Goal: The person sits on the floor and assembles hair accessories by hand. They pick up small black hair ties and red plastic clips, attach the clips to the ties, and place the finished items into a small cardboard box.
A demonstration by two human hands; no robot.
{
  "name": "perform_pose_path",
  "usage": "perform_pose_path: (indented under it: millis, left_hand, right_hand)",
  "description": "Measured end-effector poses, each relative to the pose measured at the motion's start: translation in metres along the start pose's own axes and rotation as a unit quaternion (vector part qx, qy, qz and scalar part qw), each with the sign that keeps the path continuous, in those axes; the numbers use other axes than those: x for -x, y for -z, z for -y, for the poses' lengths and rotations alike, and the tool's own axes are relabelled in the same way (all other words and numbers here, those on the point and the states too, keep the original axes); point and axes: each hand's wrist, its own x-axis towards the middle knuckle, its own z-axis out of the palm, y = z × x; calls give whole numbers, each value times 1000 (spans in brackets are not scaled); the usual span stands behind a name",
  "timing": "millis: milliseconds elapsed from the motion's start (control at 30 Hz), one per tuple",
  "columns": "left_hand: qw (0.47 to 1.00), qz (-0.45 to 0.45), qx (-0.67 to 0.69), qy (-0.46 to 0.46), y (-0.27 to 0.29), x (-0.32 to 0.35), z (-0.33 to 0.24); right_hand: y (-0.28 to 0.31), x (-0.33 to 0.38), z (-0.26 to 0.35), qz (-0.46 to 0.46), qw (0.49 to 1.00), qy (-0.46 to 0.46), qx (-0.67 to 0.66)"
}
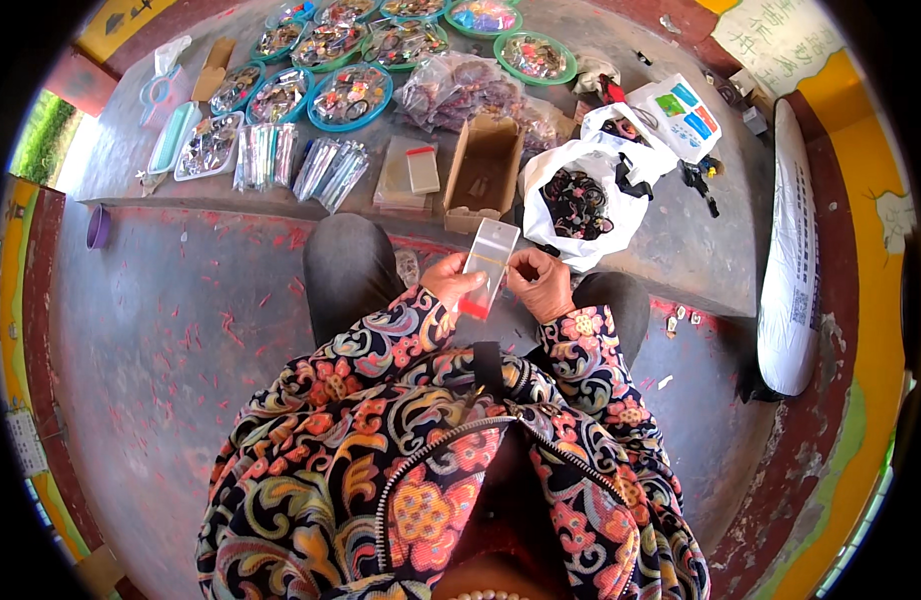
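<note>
Clear packet (492,258) between the hands, long axis roughly fore-aft, far end slanting right, red end toward wearer. Left hand (448,282) pinches left edge, fingers partly hidden underneath; right hand (543,285) curled at right edge, hold unclear.

Purple container (99,228), long white sack (789,260)

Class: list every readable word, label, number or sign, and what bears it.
White wall panel, upper right: large dark characters, not transcribed.
Long white plastic sack: dark print, square code, too small.
White plastic bag with blue, green blocks: too blurred.
White rectangular notice, far left: unreadable.
Clear rectangular plastic packet, red-ended: none seen.
</note>
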Motion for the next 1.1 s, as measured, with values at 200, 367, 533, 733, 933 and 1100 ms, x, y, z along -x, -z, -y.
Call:
perform_pose_path:
  millis: [200,367,533,733,933,1100]
  left_hand:
    - [999,-15,34,-38,1,-1,-6]
    - [997,3,20,-81,-9,3,-10]
    - [998,-31,-12,-44,-4,-1,1]
    - [994,-54,-60,-70,3,-7,14]
    - [983,-98,-70,-138,8,-13,21]
    - [986,-85,-50,-136,12,-12,20]
  right_hand:
    - [-6,6,8,39,998,45,7]
    - [-9,-1,-11,-31,995,-22,-87]
    - [-3,-3,-7,43,952,-182,-242]
    - [-11,3,1,75,889,-234,-387]
    - [-30,13,-17,84,882,-250,-390]
    - [-29,12,-14,101,952,-222,-183]
